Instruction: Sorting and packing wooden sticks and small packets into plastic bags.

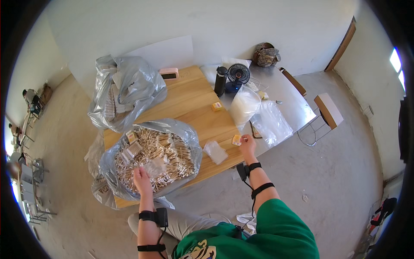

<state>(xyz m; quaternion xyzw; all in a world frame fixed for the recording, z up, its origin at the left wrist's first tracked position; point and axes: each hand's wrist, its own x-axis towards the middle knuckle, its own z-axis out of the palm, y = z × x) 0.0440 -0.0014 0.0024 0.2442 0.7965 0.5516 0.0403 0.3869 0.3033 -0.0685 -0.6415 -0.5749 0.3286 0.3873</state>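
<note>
And here's the left hand (142, 179), over the near side of the big grey bag (196, 149), fingers pinching a clear packet (156, 166) above the loose cotton swabs (174, 149) inside it! Across to the right of that grey bag, the right hand (247, 146) has its fingertips closed on a small yellow-and-white card (236, 140), out by the table's edge. Between card and grey bag (a tidy little spot) lie flat clear sleeves (215, 152); beyond, up and right of the grey bag, stands a black fan (238, 74).
</note>
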